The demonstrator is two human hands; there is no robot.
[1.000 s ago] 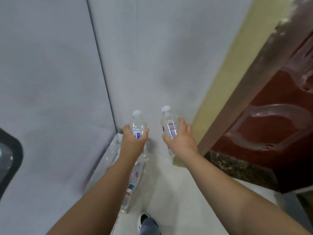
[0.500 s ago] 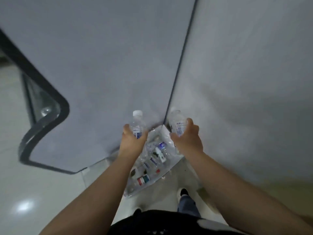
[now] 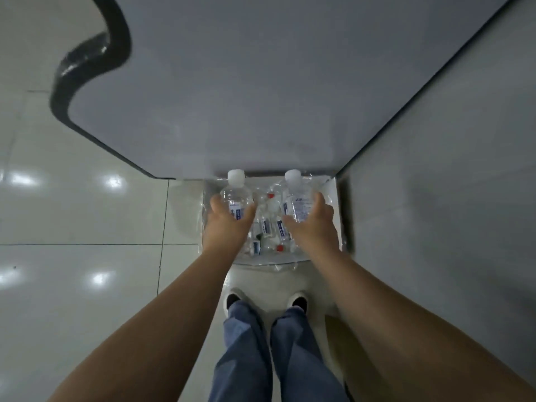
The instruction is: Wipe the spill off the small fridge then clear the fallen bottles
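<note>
My left hand (image 3: 227, 224) grips a clear water bottle (image 3: 236, 195) with a white cap and a blue label. My right hand (image 3: 314, 226) grips a second, like bottle (image 3: 298, 198). Both bottles are held upright, side by side, straight above a white bin (image 3: 333, 187) lined with clear plastic. Several empty bottles (image 3: 271, 227), some with red caps, lie inside the bin between and under my hands. The small fridge and any spill are not in view.
A grey panel (image 3: 261, 82) with a black rim stands behind the bin, and a grey wall (image 3: 449, 169) closes the right side. Glossy white floor tiles (image 3: 72, 213) spread to the left. My two feet (image 3: 266, 303) stand just before the bin.
The view has tilted down and turned left, so the bin now sits centred under my hands. Both hands keep their bottles and have come lower over the bin.
</note>
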